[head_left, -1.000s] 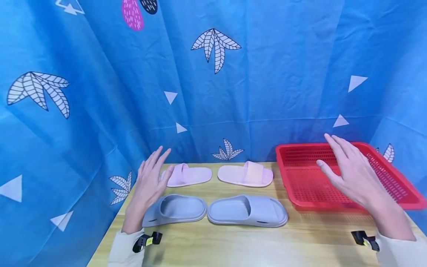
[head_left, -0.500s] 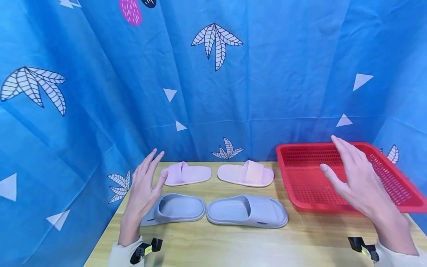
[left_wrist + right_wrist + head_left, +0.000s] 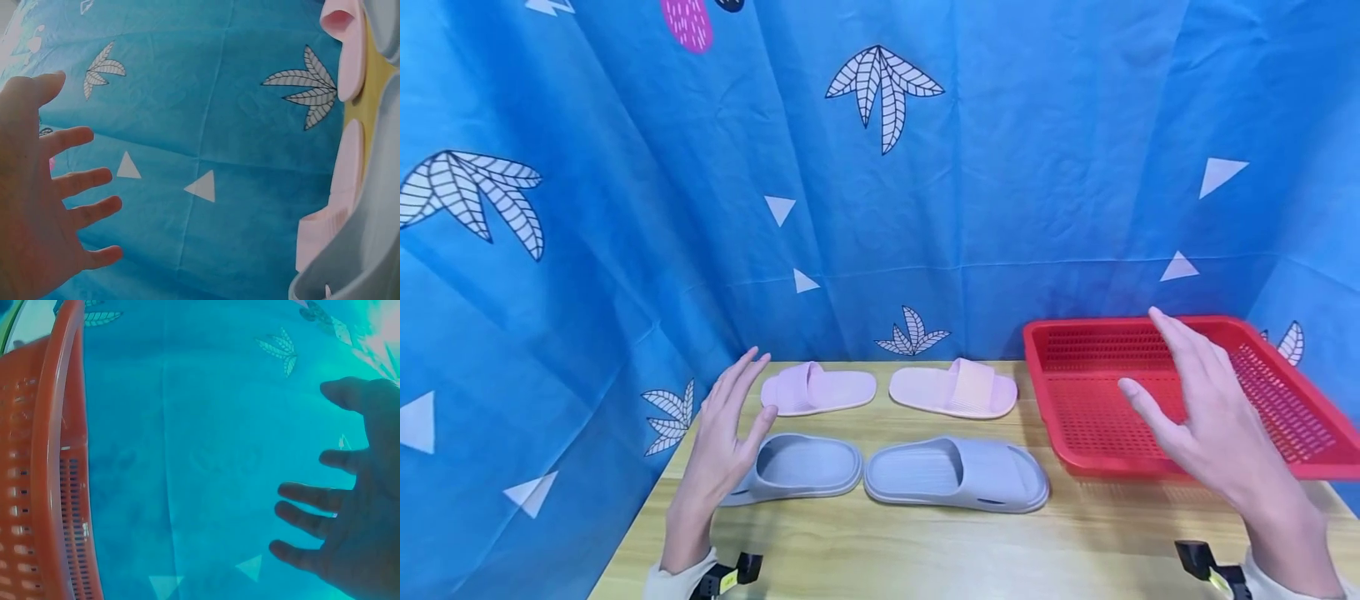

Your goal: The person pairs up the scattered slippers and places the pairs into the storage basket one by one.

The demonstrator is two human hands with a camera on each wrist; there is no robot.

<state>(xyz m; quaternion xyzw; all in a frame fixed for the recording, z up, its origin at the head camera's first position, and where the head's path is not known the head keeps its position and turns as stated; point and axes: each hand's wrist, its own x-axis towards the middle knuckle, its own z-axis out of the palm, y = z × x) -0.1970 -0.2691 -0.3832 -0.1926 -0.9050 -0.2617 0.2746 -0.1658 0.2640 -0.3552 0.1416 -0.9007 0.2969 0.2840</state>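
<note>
My left hand hovers with fingers spread, holding nothing, and hides part of the left grey slipper. Beside that slipper lies the right grey slipper, its strap toward the right. Behind them are two pink slippers, the left pink slipper and the right pink slipper. Over the front of a red plastic basket my right hand is raised, thumb apart from straight fingers, with nothing in it. Both wrist views show the hands, left hand and right hand, apart from everything.
A wooden table carries the slippers and basket. Blue patterned cloth hangs behind the table and along its left and right sides. A black wrist camera is strapped to the left wrist, and another camera to the right.
Both hands have drawn slightly back toward the lower edge of the head view, the left also a little leftward. Slippers and basket stay in place; the head view has tilted slightly.
</note>
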